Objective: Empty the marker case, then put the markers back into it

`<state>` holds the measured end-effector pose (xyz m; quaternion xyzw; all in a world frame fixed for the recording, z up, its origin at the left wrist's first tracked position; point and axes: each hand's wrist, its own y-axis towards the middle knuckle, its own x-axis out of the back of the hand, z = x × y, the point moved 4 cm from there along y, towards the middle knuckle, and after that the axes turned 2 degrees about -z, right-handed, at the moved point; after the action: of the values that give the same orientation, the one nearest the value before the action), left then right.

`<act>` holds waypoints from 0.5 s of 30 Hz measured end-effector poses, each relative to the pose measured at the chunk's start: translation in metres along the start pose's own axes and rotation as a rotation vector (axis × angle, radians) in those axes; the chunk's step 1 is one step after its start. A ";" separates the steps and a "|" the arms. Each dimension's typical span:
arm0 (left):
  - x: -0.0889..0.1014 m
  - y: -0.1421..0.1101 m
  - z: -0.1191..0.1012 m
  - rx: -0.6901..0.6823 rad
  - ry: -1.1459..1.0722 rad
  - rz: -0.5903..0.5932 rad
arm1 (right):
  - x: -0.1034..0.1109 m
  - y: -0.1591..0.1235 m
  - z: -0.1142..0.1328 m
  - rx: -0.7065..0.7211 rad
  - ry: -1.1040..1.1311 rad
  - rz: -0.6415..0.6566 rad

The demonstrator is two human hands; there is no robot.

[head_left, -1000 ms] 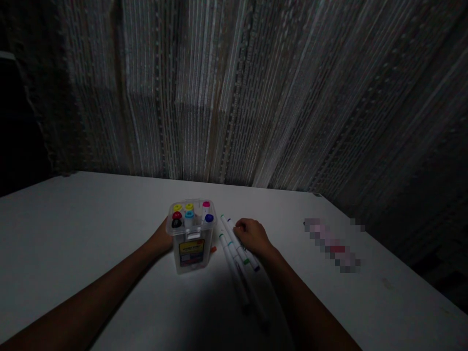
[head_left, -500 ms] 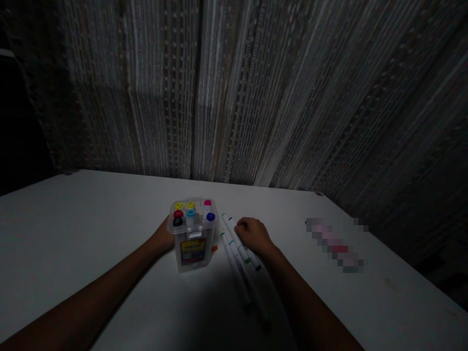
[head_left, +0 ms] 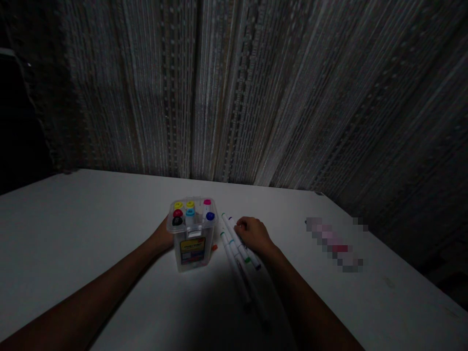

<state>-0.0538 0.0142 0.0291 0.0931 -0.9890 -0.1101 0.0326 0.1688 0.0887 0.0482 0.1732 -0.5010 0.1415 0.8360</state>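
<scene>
A clear plastic marker box (head_left: 191, 240) stands upright on the white table (head_left: 73, 219), with several coloured marker caps showing at its open top. My left hand (head_left: 163, 236) presses against the box's left side, its fingers hidden behind it. Several white markers (head_left: 237, 253) lie in a loose row to the right of the box. My right hand (head_left: 254, 235) rests on the upper ends of those markers, its fingers curled over them. An orange marker end (head_left: 214, 248) pokes out behind the box's right bottom corner.
A blurred-out flat object (head_left: 334, 243) lies on the table to the right. A ribbed, dim curtain-like wall (head_left: 234, 87) rises right behind the table's far edge. The scene is dark, with my shadow over the near table.
</scene>
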 end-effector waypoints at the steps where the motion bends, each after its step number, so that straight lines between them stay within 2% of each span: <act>1: 0.000 0.000 -0.001 -0.005 0.009 0.010 | 0.000 0.000 0.000 0.001 0.000 0.003; 7: -0.001 0.000 -0.007 0.000 0.041 -0.028 | 0.000 0.000 0.000 0.002 -0.006 0.007; 15: 0.002 0.001 -0.003 -0.017 0.037 -0.056 | -0.001 0.000 -0.001 0.010 -0.013 0.013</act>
<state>-0.0558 0.0141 0.0318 0.1224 -0.9843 -0.1177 0.0487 0.1687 0.0893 0.0473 0.1750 -0.5067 0.1484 0.8310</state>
